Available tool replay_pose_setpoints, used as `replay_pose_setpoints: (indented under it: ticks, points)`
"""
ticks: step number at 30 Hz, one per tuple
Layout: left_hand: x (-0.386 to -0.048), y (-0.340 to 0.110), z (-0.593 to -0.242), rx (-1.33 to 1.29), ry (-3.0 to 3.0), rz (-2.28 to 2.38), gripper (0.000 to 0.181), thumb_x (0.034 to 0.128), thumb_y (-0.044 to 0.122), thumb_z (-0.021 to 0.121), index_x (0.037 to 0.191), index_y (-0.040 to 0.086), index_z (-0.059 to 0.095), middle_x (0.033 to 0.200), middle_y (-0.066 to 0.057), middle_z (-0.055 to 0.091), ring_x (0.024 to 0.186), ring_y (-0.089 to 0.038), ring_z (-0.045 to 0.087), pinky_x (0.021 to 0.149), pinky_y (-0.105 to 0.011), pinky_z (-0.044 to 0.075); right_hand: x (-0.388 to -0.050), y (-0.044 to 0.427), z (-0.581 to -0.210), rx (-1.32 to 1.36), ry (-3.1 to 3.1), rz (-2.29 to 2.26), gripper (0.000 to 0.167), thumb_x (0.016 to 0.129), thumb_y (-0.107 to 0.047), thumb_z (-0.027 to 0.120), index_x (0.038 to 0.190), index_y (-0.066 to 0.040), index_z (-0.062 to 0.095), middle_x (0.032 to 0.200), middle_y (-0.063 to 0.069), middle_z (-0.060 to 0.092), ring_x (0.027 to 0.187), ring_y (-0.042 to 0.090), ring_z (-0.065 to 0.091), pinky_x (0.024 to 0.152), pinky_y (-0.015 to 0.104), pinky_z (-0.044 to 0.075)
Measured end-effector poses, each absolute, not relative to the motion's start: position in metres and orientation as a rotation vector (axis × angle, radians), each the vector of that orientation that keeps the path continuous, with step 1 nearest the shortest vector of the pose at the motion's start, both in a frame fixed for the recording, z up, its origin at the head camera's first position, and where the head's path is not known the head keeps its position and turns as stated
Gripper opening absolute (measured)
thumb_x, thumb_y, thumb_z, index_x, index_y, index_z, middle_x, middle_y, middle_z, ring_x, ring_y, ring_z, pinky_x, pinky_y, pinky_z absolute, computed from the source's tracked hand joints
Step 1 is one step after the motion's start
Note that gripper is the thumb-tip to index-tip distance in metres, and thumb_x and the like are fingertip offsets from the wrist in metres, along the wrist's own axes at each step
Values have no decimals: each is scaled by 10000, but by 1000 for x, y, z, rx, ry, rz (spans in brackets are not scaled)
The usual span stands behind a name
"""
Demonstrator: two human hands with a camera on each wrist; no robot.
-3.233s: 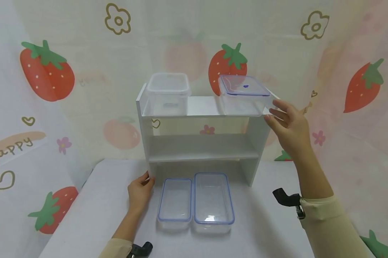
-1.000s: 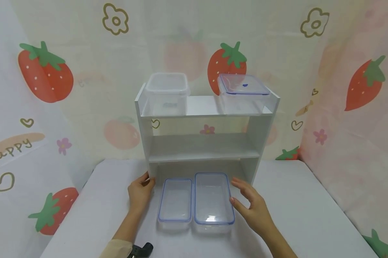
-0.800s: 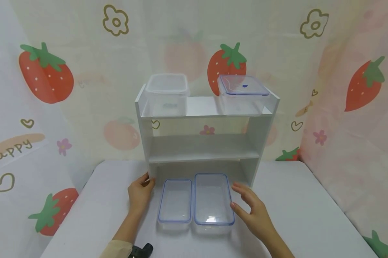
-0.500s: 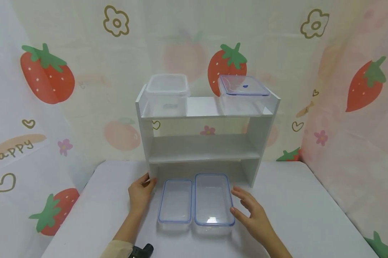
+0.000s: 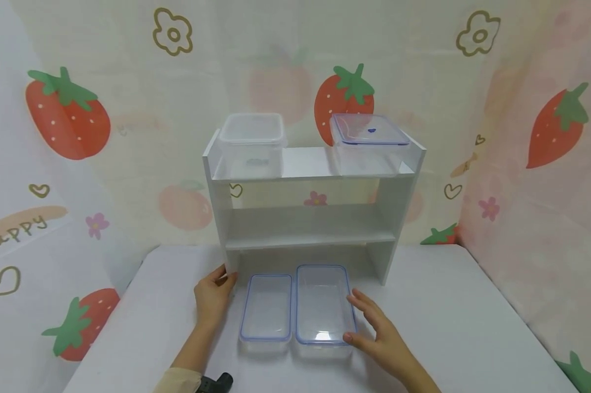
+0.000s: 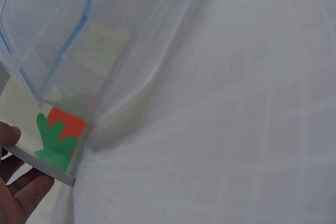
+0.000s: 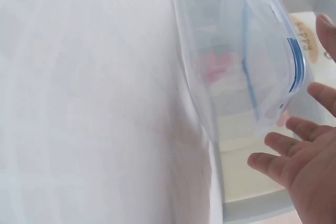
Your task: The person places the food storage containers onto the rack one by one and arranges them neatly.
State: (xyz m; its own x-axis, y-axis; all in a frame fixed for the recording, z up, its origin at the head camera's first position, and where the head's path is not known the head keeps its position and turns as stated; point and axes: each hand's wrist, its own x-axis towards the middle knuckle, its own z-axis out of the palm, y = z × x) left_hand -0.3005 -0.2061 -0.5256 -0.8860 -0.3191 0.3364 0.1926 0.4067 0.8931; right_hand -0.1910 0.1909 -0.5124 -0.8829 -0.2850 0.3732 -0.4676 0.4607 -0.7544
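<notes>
A white two-tier shelf [image 5: 310,226] stands on the table. My left hand [image 5: 213,297] pinches its lower left side panel, thumb on one face and fingers on the other, as the left wrist view shows. In front of the shelf's base lie two clear food containers with blue rims, a smaller one [image 5: 267,311] on the left and a larger one [image 5: 324,305] on the right. My right hand [image 5: 386,344] hovers at the larger container's right side, fingers spread; whether the thumb touches the rim I cannot tell. In the right wrist view the fingers [image 7: 268,163] hold nothing.
On the shelf's top board sit a clear container with a whitish lid [image 5: 252,144] at the left and one with a purple-blue lid [image 5: 370,144] at the right. White cloth [image 5: 448,316] covers the table. Strawberry-printed fabric [image 5: 295,65] hangs behind.
My right hand has come down from the shelf's upper right side to the larger container, then shifted slightly toward its near end. My left hand stays on the panel; the containers have not moved.
</notes>
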Motion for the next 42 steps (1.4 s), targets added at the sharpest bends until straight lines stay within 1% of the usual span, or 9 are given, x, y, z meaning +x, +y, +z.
replay_pose_setpoints:
  ticks: [3, 6, 13, 18, 22, 24, 29, 38, 42]
  points:
    - [-300, -206, -525, 105, -2202, -1500, 411, 921, 174, 778, 1291, 20, 687, 1292, -180, 691, 1051, -336, 742, 901, -392, 597, -191, 190, -516, 665, -2521, 1392, 760, 871, -310, 825, 1533, -186, 472, 1663, 108, 325, 1497, 417, 331, 1102, 662, 404]
    - [-299, -207, -526, 100, -2212, -1499, 414, 927, 178, 773, 1298, 18, 680, 1304, -178, 684, 1055, -336, 741, 898, -382, 598, -190, 190, -519, 675, -2529, 1385, 799, 846, -329, 845, 1536, -182, 469, 1665, 126, 313, 1498, 442, 315, 1096, 704, 386]
    - [-298, -208, -530, 107, -2221, -1504, 430, 931, 196, 772, 1309, 17, 673, 1323, -172, 673, 1063, -338, 738, 898, -377, 597, -187, 186, -519, 653, -2573, 1455, 883, 794, -328, 884, 1548, -167, 454, 1698, 96, 240, 1529, 459, 232, 1094, 799, 284]
    - [-298, -208, -529, 106, -2224, -1508, 427, 940, 195, 760, 1312, 8, 667, 1332, -183, 665, 1075, -350, 731, 900, -377, 595, -187, 184, -522, 667, -2602, 1469, 923, 768, -292, 907, 1557, -183, 441, 1716, 113, 162, 1536, 480, 175, 1119, 785, 247]
    - [-297, -206, -527, 107, -2220, -1503, 414, 942, 178, 756, 1305, 0, 670, 1320, -192, 670, 1069, -351, 733, 892, -377, 598, -188, 184, -526, 704, -2599, 1434, 973, 734, -316, 924, 1563, -192, 430, 1714, 162, 126, 1526, 503, 170, 1138, 751, 229]
    - [-298, -205, -527, 112, -2218, -1502, 410, 935, 173, 763, 1298, 2, 676, 1312, -188, 676, 1063, -343, 737, 890, -378, 600, -188, 184, -527, 733, -2593, 1427, 1003, 722, -328, 928, 1569, -165, 416, 1710, 198, 100, 1518, 529, 159, 1132, 754, 225]
    - [-298, -205, -526, 118, -2222, -1498, 409, 931, 180, 767, 1294, 11, 683, 1303, -178, 684, 1059, -334, 739, 897, -389, 599, -189, 182, -529, 751, -2607, 1444, 1071, 708, -335, 936, 1593, -144, 365, 1711, 214, 30, 1519, 550, 107, 1118, 783, 224]
    - [-300, -206, -525, 109, -2221, -1484, 406, 941, 193, 754, 1301, 19, 681, 1299, -173, 688, 1060, -330, 739, 897, -363, 597, -190, 179, -534, 709, -2648, 1468, 1169, 682, -334, 953, 1630, -235, 276, 1714, 207, -45, 1534, 535, 39, 1120, 797, 205]
    - [-300, -206, -526, 108, -2219, -1483, 405, 935, 183, 759, 1296, 17, 683, 1295, -176, 690, 1051, -330, 742, 890, -364, 600, -191, 178, -536, 703, -2660, 1474, 1190, 680, -331, 954, 1637, -231, 253, 1709, 225, -46, 1529, 542, 41, 1115, 804, 202]
